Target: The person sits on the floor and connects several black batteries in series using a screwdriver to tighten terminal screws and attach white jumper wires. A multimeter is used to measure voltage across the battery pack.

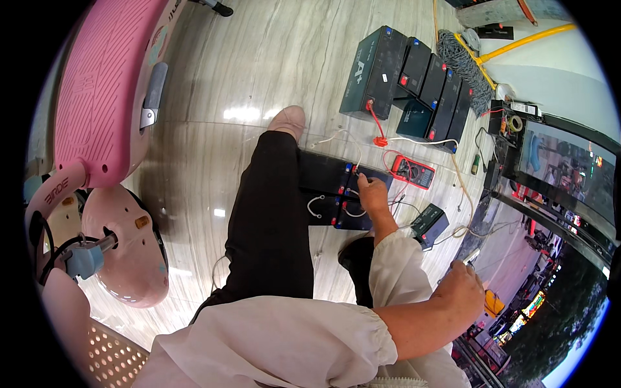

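Observation:
My right hand (375, 197) is closed, fingers pinched at a terminal of a group of black batteries (322, 171) on the floor; what it pinches is too small to make out. Short white wires (315, 205) curve between battery terminals, and one white lead loops up from the group. My left hand (462, 288) is closed off to the right, with a small whitish object (472, 255) at its fingers whose kind I cannot tell. Next to the batteries lies a red multimeter (414, 171) with thin leads. A small dark box with a cable (430, 223) sits nearer.
More batteries (372, 74) stand at the back, with a red wire ending in an orange connector (380, 141). A grey mop (462, 64) and a screwdriver (475, 163) lie at the right. A pink scooter (107, 90) stands on the left. A glass door (556, 155) borders the right side.

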### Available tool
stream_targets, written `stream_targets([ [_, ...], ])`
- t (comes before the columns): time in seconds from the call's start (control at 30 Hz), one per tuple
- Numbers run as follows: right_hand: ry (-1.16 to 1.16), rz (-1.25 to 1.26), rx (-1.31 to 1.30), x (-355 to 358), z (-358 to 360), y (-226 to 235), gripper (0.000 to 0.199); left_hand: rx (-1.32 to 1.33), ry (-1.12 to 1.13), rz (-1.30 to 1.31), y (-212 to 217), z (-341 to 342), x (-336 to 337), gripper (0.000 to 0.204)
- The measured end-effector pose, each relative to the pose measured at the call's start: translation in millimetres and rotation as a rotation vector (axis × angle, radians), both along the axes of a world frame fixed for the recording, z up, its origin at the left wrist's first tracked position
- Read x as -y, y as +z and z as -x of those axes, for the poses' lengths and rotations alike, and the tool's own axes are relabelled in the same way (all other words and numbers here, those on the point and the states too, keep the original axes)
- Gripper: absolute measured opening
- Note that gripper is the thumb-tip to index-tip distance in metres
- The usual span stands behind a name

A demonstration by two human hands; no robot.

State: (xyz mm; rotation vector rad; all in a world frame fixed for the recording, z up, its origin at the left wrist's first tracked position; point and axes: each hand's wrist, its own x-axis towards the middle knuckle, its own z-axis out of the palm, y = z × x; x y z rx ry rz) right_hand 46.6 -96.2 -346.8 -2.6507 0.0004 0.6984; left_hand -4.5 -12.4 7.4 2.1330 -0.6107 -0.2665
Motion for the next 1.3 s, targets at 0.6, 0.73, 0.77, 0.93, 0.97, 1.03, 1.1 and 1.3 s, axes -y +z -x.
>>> stream_targets([
  [0.6, 0.203, 0.118, 0.349, -54.3, 18.7, 42.7, 0.036, -0.057, -0.057, -0.007, -0.8, -4.0, -6.6, 0.028],
  [0.73, 0.241, 0.026, 0.503, -46.4, 20.3, 44.3, 0.032, -0.090, -0.053, 0.022, -2.4, -4.6, -3.1, 0.030],
  [0.77, 0.121, 0.062, 0.337, -48.1, 17.8, 50.6, 0.032, -0.092, -0.058, 0.015, -2.0, -4.7, -2.2, 0.031],
  [0.93, 0.109, 0.025, 0.221, -37.1, 10.0, 51.7, 0.034, 0.047, 0.107, 0.003, -8.1, 3.9, 0.8, 0.020],
  [0.97, 0.260, 0.027, 0.444, -34.8, 12.5, 54.2, 0.030, 0.044, 0.097, -0.003, -8.4, 3.6, 0.9, 0.021],
  [1.03, 0.267, 0.005, 0.473, -36.2, 13.0, 56.4, 0.029, 0.039, 0.077, -0.010, -7.2, 3.2, 0.1, 0.022],
  [1.1, 0.182, 0.054, 0.324, -39.2, 11.7, 59.1, 0.030, 0.032, 0.087, -0.004, -7.5, 3.3, 1.6, 0.022],
  [1.3, 0.310, 0.058, 0.373, -37.4, 13.6, 55.9, 0.031, 0.025, 0.105, 0.009, -5.9, 3.2, -0.1, 0.022],
])
